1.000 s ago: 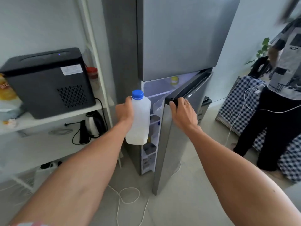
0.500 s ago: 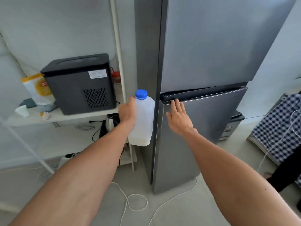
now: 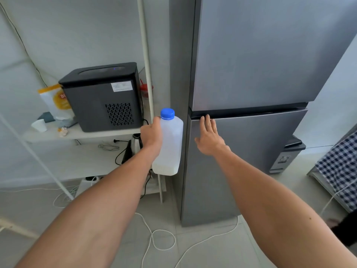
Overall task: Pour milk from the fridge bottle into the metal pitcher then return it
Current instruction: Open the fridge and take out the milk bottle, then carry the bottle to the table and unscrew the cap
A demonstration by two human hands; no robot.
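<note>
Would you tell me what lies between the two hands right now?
In the head view, the translucent blue-capped milk bottle, held by the left hand, and the grey fridge's front corner lie before the right hand.

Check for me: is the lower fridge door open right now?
No, the lower fridge door sits flush and shut, right hand flat against it.

A translucent white bottle point(image 3: 171, 146) with a blue cap point(image 3: 167, 113); grey metallic fridge point(image 3: 251, 74); black machine point(image 3: 104, 97) on the white shelf point(image 3: 77, 133); blue-and-white checked cloth point(image 3: 342, 167); yellow-and-white bag point(image 3: 56, 101).
</note>
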